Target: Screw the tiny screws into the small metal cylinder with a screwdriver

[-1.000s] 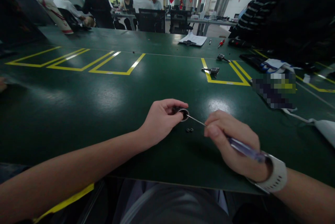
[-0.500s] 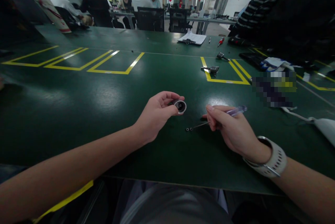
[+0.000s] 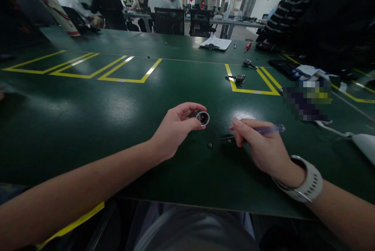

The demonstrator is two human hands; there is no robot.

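My left hand (image 3: 178,128) is closed around a small round metal housing (image 3: 206,123), its open end turned toward the right. Between the thumb and fingers of my right hand (image 3: 258,139) is a thin screwdriver with a clear purple handle (image 3: 272,129). The screwdriver's slim shaft points left, its tip just above the green table (image 3: 175,180). Two tiny metal rings lie below it: one ring (image 3: 210,145) near my left fingertips, and another ring (image 3: 229,141) close under the shaft.
Two dark metal parts, one part (image 3: 236,79) nearer and one part (image 3: 248,63) farther, lie by yellow tape. Behind are a clipboard with papers (image 3: 216,42) and a red tool (image 3: 247,47). Gloves (image 3: 310,72) and a white cable (image 3: 336,130) lie right. People sit beyond the table.
One tiny ring has shifted right, away from the other. The screwdriver has swung to lie flatter, its tip raised. My left hand has tilted the housing slightly.
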